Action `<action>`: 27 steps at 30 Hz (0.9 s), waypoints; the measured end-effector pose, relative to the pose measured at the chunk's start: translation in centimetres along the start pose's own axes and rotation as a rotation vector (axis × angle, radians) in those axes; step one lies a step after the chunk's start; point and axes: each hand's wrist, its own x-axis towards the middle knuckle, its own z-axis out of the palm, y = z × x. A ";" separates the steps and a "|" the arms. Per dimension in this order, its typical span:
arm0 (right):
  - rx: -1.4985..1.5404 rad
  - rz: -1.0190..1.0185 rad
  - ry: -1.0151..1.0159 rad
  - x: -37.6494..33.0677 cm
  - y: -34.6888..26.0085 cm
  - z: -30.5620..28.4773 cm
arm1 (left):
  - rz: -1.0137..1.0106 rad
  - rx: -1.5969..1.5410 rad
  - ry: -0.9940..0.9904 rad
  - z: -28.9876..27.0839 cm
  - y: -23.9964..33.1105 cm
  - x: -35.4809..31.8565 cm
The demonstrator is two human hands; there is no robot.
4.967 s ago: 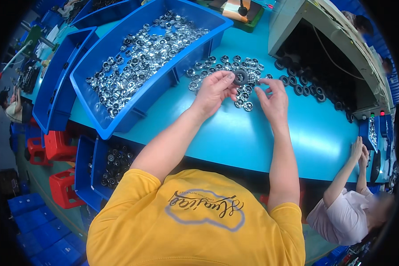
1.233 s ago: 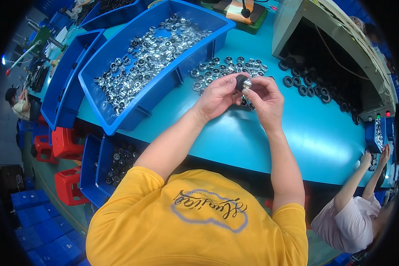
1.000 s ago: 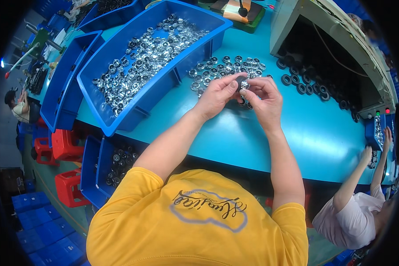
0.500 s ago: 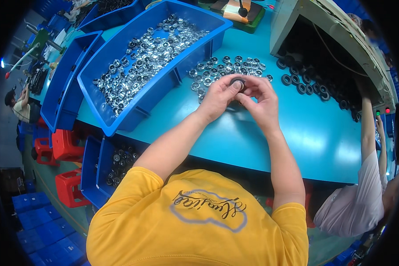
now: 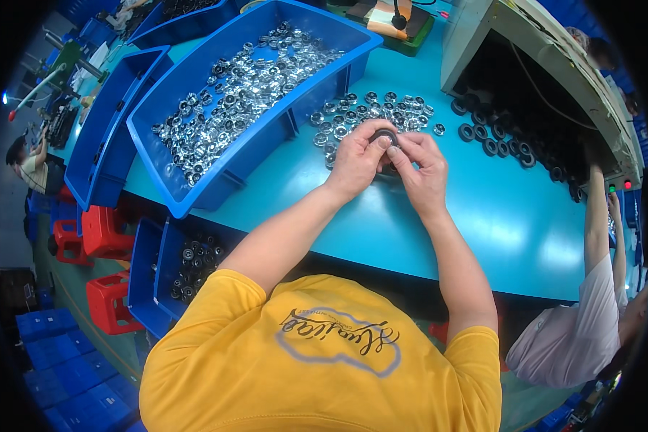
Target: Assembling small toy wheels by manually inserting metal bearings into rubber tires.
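Chrome hubs are crowding right of the blue bin, black rings farther right; left hand and right hand are pinching one dark ring, facing up.

Pale glare whitens the blue tabletop, and edges bend toward black corners.

Turquoise table, blue bin, silver hubs, apparently rubber rings

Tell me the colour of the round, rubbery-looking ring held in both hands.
The round, rubbery-looking ring is black or nearly black, seen best in the head view.
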 end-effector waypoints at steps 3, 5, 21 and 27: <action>-0.094 -0.019 0.018 0.0 -0.3 -0.3 | -0.014 0.033 0.010 0.1 -0.2 -0.1; -0.004 0.078 0.008 0.1 -0.3 -0.4 | -0.065 -0.008 -0.044 0.0 0.3 0.1; 0.260 0.186 -0.031 0.1 0.5 -0.1 | 0.074 0.184 0.016 0.3 1.2 0.0; 0.255 0.207 -0.040 0.5 0.4 -0.5 | -0.069 0.069 -0.019 -0.6 0.7 0.7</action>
